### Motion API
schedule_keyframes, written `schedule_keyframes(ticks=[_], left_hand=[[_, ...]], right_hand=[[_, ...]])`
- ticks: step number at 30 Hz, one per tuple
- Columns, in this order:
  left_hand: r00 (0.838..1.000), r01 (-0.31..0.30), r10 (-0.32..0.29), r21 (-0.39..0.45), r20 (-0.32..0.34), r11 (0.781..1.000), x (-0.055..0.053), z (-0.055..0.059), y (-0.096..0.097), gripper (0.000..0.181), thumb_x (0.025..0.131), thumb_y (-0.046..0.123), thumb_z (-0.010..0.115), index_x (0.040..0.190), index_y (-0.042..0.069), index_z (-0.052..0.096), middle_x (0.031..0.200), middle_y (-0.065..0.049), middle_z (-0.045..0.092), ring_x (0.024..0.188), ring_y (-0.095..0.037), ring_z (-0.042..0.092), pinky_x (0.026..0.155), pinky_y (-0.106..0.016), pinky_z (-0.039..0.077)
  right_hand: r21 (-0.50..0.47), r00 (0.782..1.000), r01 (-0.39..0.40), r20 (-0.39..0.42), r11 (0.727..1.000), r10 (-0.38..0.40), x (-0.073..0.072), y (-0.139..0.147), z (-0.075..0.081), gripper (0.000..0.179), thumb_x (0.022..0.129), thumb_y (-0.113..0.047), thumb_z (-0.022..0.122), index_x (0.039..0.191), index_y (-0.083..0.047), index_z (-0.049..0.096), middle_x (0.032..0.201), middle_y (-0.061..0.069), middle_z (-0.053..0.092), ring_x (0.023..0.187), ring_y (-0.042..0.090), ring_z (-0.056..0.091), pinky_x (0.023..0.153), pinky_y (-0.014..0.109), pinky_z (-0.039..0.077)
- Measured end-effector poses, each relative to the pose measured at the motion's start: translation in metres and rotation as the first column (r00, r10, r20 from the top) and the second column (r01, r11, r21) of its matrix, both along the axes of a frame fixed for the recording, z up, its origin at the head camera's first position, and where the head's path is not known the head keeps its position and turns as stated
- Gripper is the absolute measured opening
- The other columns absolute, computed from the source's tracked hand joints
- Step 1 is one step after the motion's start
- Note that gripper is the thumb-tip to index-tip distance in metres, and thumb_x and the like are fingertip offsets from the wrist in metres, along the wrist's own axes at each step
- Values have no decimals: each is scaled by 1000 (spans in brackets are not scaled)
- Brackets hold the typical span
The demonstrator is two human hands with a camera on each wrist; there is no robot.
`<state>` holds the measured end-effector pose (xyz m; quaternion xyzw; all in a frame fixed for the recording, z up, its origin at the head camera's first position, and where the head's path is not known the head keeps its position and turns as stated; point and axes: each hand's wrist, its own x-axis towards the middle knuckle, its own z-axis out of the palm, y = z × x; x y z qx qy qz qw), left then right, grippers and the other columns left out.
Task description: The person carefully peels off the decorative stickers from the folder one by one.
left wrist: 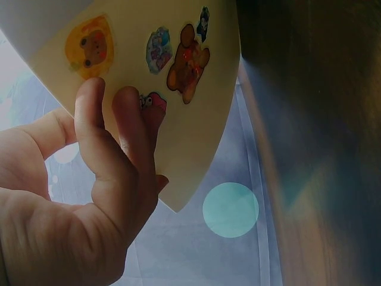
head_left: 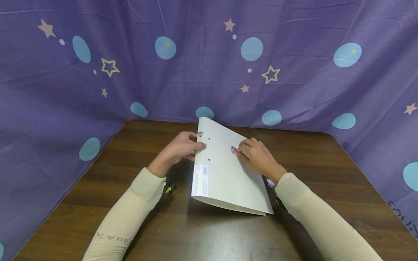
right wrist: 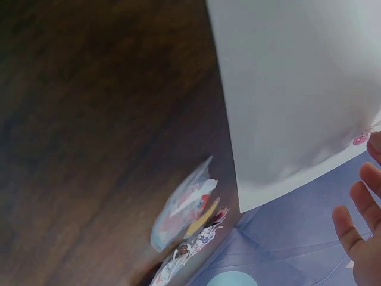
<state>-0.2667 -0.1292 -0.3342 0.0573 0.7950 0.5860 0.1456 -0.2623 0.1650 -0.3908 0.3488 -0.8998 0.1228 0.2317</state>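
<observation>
A white clip file folder (head_left: 225, 170) stands tilted over the table, its cover facing up. My left hand (head_left: 183, 148) grips the folder at the spine, thumb on the cover and fingers behind. In the left wrist view the fingers lie against the folder's other side (left wrist: 196, 131), which bears an orange bear sticker (left wrist: 90, 47), a brown bear sticker (left wrist: 188, 64) and smaller ones. My right hand (head_left: 258, 156) pinches a small pink and purple sticker (head_left: 234, 150) against the cover. Another small sticker (head_left: 200, 134) is on the spine near the top.
On the wooden table (head_left: 156, 228), a clear plastic packet (right wrist: 184, 205) and a colourful sticker sheet (right wrist: 193, 247) lie beside the folder's right side. A small black and yellow object (head_left: 169, 187) is near my left wrist. A purple patterned curtain (head_left: 209, 72) encloses the back and sides.
</observation>
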Motion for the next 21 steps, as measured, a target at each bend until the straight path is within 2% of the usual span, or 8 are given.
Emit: schedule_keyframes(ticks=[15, 21], left_hand=[[1000, -5, 5, -15, 1, 1000, 2, 1, 1, 52, 95, 9, 70, 138, -7, 45, 106, -24, 69, 75, -24, 72, 62, -37, 63], [1000, -6, 6, -13, 4, 1000, 1, 1, 1, 51, 94, 9, 71, 137, -6, 46, 105, -24, 70, 74, -24, 72, 60, -36, 63]], right_hand=[[-51, 1000, 5, 30, 999, -3, -1, 4, -2, 6, 94, -11, 73, 97, -5, 75, 111, 13, 69, 104, 33, 61, 91, 48, 52], [-82, 992, 66, 110, 994, -57, -1, 4, -1, 13, 96, -14, 70, 99, -3, 75, 113, 13, 68, 107, 32, 59, 95, 48, 51]])
